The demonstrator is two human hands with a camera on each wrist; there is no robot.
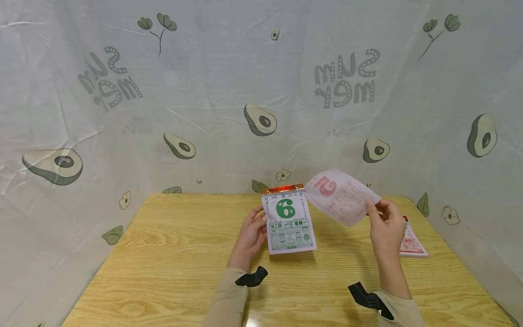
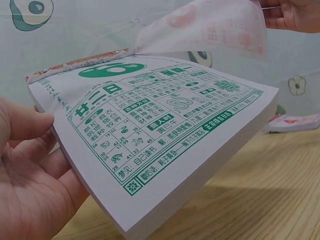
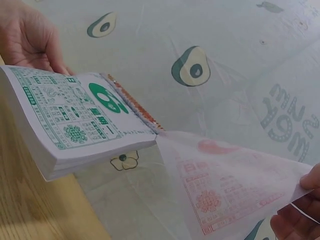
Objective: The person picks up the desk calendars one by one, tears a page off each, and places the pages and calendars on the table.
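A thick tear-off calendar (image 1: 291, 231) with a green 6 on its top page is tilted up over the table in the head view. My left hand (image 1: 249, 234) grips its left edge, thumb at the front edge in the left wrist view and fingers behind. Between thumb and fingers, my right hand (image 1: 386, 227) pinches the far corner of a thin sheet (image 1: 343, 200) with a red 5 showing through reversed. The sheet stretches out to the right of the pad. In the right wrist view, the sheet's narrow corner (image 3: 167, 140) meets the end of the red-gold binding strip (image 3: 137, 107).
Behind my right hand, a second pad with red print (image 1: 413, 245) lies on the wood-grain table (image 1: 171, 263). A pale curtain (image 1: 220, 68) with avocado prints hangs close behind and at both sides. Each wrist wears a black mount (image 1: 251, 277).
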